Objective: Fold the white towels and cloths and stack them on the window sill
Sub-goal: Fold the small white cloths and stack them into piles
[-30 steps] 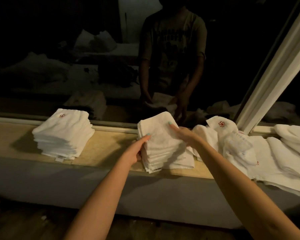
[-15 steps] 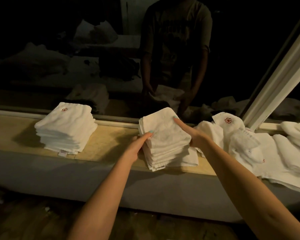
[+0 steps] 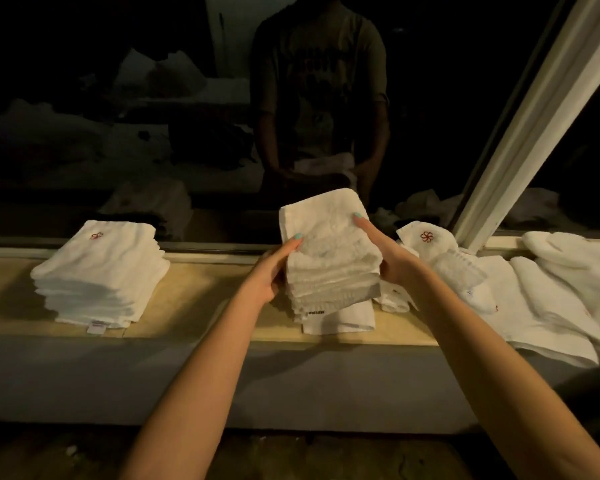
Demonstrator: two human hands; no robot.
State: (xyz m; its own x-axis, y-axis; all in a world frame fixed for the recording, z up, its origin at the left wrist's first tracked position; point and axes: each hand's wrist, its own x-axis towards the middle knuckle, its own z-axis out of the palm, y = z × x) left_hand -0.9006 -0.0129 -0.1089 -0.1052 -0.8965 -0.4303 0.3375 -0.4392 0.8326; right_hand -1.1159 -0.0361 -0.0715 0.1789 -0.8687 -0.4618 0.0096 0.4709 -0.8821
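Folded cloth stack (image 3: 329,261) on window sill (image 3: 194,306) is clamped from both sides: left hand (image 3: 269,275) gripping at 9 o'clock, right hand (image 3: 390,259) at 3 o'clock.

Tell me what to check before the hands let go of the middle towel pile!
1. Grip on the middle stack: ok. The left hand and right hand hold its sides, one fingertip each on top.
2. Edges lined up: not ok. The bottom cloth sticks out at the front.
3. Stack sitting flat on the window sill: cannot tell; the hands hide its sides.
4. Space from the left stack: ok, bare sill lies between them.
5. Everything folded: not ok. Unfolded towels lie to the right.
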